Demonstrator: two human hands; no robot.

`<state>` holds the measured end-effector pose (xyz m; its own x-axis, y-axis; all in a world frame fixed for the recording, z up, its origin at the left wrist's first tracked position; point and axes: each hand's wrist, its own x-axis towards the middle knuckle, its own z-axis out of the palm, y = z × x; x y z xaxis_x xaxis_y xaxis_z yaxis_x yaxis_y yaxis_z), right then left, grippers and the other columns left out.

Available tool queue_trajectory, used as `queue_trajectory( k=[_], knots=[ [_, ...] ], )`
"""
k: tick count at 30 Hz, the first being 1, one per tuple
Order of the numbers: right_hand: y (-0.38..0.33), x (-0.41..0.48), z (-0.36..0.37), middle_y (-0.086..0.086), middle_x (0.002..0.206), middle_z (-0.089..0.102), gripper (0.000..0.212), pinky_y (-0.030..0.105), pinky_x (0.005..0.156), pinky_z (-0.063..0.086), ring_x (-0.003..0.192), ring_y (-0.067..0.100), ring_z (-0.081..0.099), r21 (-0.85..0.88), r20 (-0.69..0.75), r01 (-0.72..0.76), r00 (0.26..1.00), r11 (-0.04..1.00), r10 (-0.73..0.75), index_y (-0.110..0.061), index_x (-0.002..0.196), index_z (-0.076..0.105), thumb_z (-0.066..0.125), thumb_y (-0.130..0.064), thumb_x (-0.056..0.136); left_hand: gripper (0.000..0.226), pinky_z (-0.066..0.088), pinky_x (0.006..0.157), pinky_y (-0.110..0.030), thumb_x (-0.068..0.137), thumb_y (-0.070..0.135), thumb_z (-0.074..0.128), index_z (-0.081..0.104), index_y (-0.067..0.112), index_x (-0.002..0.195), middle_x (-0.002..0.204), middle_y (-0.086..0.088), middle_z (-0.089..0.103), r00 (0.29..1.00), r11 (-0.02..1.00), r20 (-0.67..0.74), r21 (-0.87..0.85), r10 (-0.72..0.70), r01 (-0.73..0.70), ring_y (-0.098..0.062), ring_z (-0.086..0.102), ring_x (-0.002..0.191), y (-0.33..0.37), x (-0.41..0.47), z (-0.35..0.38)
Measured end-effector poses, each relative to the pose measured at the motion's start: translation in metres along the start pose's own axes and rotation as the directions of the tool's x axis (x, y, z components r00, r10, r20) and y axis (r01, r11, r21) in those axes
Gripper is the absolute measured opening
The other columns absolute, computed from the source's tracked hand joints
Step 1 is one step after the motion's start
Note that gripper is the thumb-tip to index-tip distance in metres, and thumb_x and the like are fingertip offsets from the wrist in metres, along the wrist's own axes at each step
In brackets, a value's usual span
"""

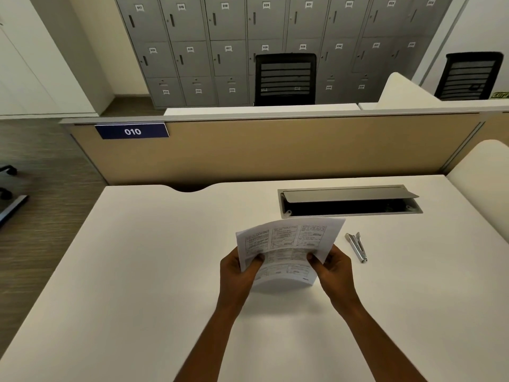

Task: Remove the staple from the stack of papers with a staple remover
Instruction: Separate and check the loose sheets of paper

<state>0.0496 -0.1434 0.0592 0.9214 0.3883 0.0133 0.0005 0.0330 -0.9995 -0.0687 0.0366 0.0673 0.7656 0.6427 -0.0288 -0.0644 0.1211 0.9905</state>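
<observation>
The left grip (239, 271) and the right grip (335, 267) each clamp the stack of papers (286, 241), thumbs on the printed top sheet, fingers curled beneath. The stack is bowed and held between them above the tabletop (137, 271), its far edge reaching beyond both. The staple remover (357, 247) lies flat on the tabletop near the right grip's outer side, slightly beyond it and untouched. The staple itself cannot be made out.
</observation>
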Motion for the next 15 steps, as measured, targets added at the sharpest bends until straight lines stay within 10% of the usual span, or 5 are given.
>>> queue_trajectory(
  k=[15],
  knots=[
    [-0.006, -0.011, 0.007, 0.000, 0.108, 0.078, 0.027, 0.023, 0.080, 0.061, 0.101, 0.017, 0.074, 0.110, -0.053, -0.045, 0.997, 0.993, 0.051, -0.018, 0.111, 0.072, 0.075, -0.006, 0.087, 0.016, 0.065, 0.070, -0.031, 0.091, 0.030, 0.076, 0.081, 0.027, 0.106, 0.091, 0.012, 0.081, 0.973, 0.904, 0.195, 0.382, 0.126, -0.193, -0.010, 0.078, 0.080, 0.063, 0.027, -0.007]
  ],
)
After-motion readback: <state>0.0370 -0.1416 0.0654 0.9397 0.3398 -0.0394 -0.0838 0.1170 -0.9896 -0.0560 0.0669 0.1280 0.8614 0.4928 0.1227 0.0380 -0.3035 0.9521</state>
